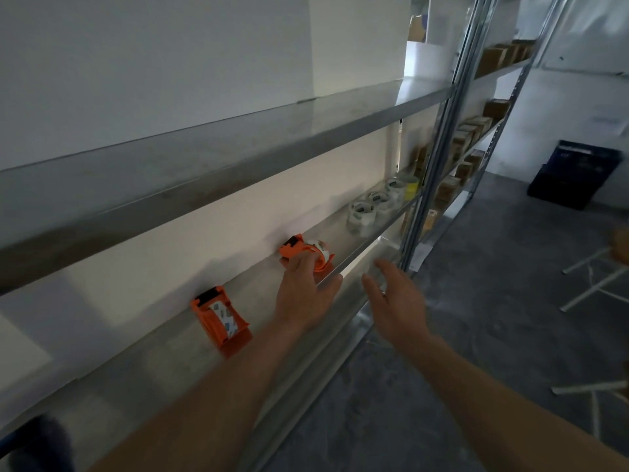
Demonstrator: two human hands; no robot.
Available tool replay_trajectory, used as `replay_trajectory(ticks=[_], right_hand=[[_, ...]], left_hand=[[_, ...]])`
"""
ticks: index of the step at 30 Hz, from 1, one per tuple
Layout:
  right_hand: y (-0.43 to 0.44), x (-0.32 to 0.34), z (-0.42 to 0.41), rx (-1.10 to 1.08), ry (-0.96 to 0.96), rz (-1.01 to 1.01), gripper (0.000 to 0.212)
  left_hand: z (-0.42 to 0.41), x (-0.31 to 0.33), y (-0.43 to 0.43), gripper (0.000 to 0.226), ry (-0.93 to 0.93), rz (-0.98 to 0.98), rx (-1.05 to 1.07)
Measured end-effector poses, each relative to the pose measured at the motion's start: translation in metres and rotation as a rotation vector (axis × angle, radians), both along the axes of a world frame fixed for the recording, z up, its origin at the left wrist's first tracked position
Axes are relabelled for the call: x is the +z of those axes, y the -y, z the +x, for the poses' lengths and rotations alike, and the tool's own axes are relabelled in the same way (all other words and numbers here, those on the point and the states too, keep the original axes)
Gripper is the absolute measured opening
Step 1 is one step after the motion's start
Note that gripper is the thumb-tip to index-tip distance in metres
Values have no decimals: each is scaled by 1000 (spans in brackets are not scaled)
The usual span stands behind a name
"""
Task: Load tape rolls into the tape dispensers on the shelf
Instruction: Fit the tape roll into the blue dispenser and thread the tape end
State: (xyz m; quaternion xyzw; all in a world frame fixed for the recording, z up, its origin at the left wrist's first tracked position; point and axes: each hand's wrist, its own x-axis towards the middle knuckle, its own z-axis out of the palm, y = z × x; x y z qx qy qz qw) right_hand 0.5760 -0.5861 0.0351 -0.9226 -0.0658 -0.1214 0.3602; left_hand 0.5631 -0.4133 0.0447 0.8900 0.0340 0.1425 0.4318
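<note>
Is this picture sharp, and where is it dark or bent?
Head view: motion blur smears the right hand and tape rolls; the far dispenser gripped by the left hand is soft; the wide lens bows the shelf edges; the bottom left corner is dark.

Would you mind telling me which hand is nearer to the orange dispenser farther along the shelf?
Left. The left hand has its fingers curled over the far orange dispenser; the right hand hangs open in front of the shelf edge, apart from it.

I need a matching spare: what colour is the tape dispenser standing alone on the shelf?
The tape dispenser is orange, clearest in the head view.
</note>
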Motion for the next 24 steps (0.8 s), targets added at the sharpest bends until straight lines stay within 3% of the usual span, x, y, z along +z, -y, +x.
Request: replay_trajectory(ticks=[9, 14, 24], right_hand=[[73, 3, 111, 68, -45, 21, 49], [105, 7, 164, 96, -53, 29, 48], [111, 1, 250, 141, -67, -6, 51]], left_hand=[[97, 6, 78, 62, -50, -43, 89], [145, 3, 113, 56, -42, -12, 109], [233, -16, 118, 58, -58, 32, 136]])
